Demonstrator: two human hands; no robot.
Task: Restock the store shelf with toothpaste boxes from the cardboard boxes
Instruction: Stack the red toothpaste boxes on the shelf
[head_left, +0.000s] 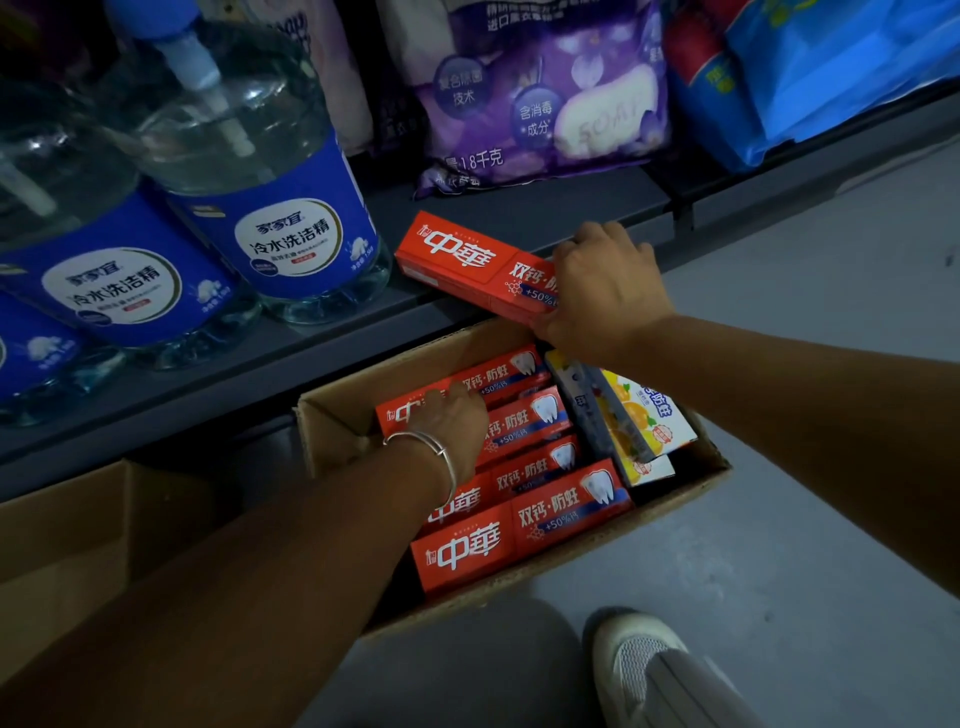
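Observation:
A red toothpaste box (457, 260) lies on the grey shelf (519, 218), near its front edge. My right hand (602, 291) grips that box's right end. Below, an open cardboard box (337, 410) on the floor holds several red toothpaste boxes (524, 519) in rows. My left hand (452, 421), with a silver bangle on the wrist, reaches into the cardboard box and curls its fingers over the top red toothpaste box at the far side. Two boxes with yellow fruit print (644, 415) stand at the right side of the cardboard box.
Large clear bottles with blue labels (291, 244) fill the shelf's left part. A purple bag (540, 104) and blue packs (831, 67) sit behind and right. Another cardboard box (67, 530) stands at the lower left. My white shoe (639, 665) is on the grey floor.

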